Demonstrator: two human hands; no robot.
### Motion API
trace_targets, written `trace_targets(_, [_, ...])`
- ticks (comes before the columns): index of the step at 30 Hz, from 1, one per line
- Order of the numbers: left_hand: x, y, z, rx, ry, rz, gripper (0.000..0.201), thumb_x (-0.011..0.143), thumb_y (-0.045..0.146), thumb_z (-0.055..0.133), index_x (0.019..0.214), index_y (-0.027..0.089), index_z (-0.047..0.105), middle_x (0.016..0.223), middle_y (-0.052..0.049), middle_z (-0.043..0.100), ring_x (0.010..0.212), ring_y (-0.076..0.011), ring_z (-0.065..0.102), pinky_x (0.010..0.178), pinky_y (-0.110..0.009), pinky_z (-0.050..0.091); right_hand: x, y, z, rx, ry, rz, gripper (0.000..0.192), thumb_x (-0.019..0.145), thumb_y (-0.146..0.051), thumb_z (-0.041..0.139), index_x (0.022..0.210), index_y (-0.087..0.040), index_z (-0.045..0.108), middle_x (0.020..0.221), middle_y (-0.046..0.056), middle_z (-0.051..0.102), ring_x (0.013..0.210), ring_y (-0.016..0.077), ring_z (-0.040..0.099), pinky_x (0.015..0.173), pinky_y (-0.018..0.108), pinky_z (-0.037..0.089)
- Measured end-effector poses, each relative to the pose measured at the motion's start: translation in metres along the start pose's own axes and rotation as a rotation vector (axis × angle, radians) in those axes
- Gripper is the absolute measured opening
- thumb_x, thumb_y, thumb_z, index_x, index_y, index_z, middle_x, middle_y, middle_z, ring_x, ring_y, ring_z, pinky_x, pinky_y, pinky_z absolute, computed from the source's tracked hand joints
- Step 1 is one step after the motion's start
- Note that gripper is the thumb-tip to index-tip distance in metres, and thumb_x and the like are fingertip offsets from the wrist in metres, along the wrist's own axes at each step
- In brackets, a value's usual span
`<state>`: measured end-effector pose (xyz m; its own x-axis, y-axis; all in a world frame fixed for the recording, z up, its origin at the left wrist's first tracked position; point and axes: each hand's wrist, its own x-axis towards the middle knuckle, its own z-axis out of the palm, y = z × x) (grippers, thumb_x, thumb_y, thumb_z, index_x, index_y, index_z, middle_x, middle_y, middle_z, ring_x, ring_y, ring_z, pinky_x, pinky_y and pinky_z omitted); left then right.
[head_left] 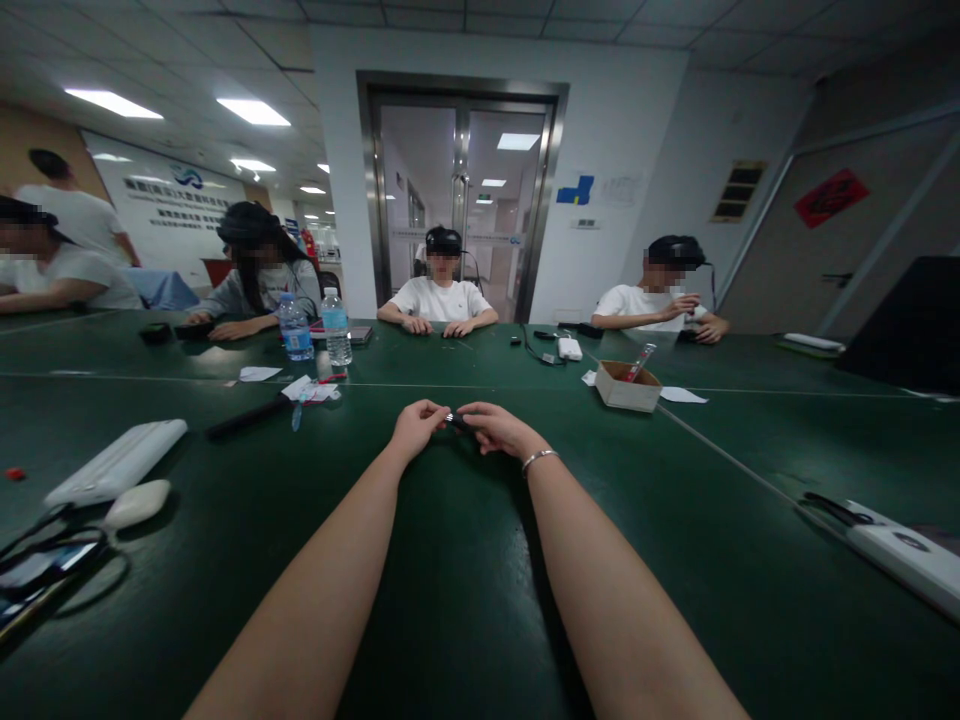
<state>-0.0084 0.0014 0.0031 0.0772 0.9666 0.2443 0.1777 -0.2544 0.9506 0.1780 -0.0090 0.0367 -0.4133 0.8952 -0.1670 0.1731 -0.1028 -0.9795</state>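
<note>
Both my arms reach forward over the dark green table (457,560). Between my hands is a small dark object with a shiny silvery part (454,420), too small for me to name. The fingers of my left hand (418,428) pinch its left end. My right hand (501,430) has thumb and forefinger closed on its right side, with the other fingers curled below. A silvery bracelet (540,458) circles my right wrist. The fingertips partly cover the object.
Two water bottles (337,330) stand ahead on the left, near papers (315,390) and a long black item (247,415). A small open box (630,388) sits right of centre. At left lie a white case (120,465) and a phone (45,580). Several people sit across the table.
</note>
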Motion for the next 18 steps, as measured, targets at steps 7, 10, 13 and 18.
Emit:
trace_targets(7, [-0.008, 0.013, 0.013, 0.013, -0.007, 0.074, 0.033, 0.068, 0.045, 0.066, 0.083, 0.015, 0.062, 0.079, -0.004, 0.063, 0.064, -0.0133, 0.057, 0.058, -0.024, 0.045, 0.01, 0.005, 0.019, -0.382, 0.143, -0.099, 0.028, 0.066, -0.017, 0.075, 0.082, -0.016, 0.052, 0.082, 0.0, 0.059, 0.043, 0.0037, 0.045, 0.033, 0.015, 0.036])
trace_targets(10, [-0.014, 0.015, 0.018, 0.001, -0.064, 0.001, 0.033, 0.07, 0.046, 0.063, 0.082, 0.016, 0.059, 0.079, -0.004, 0.062, 0.053, -0.0104, 0.055, 0.049, -0.022, 0.042, 0.01, 0.004, 0.031, -0.661, 0.288, -0.146, 0.028, 0.065, -0.024, 0.076, 0.079, -0.016, 0.053, 0.077, 0.001, 0.057, 0.055, 0.0092, 0.05, 0.044, 0.018, 0.04])
trace_targets(13, [-0.03, 0.021, 0.009, -0.029, -0.109, -0.079, 0.033, 0.071, 0.045, 0.063, 0.085, 0.016, 0.055, 0.082, -0.004, 0.061, 0.052, -0.0112, 0.058, 0.046, -0.021, 0.041, -0.008, -0.004, 0.038, -0.9, 0.214, -0.205, 0.025, 0.066, -0.028, 0.076, 0.079, -0.014, 0.059, 0.089, 0.006, 0.056, 0.072, 0.0152, 0.055, 0.059, 0.024, 0.044])
trace_targets(18, [-0.09, 0.05, -0.043, -0.048, -0.264, -0.268, 0.037, 0.07, 0.049, 0.063, 0.086, 0.018, 0.051, 0.097, -0.008, 0.062, 0.063, -0.0153, 0.064, 0.051, -0.022, 0.045, -0.093, -0.026, 0.028, -1.043, -0.134, -0.181, 0.044, 0.064, -0.033, 0.075, 0.105, -0.021, 0.063, 0.106, 0.006, 0.056, 0.084, 0.0203, 0.056, 0.069, 0.029, 0.044])
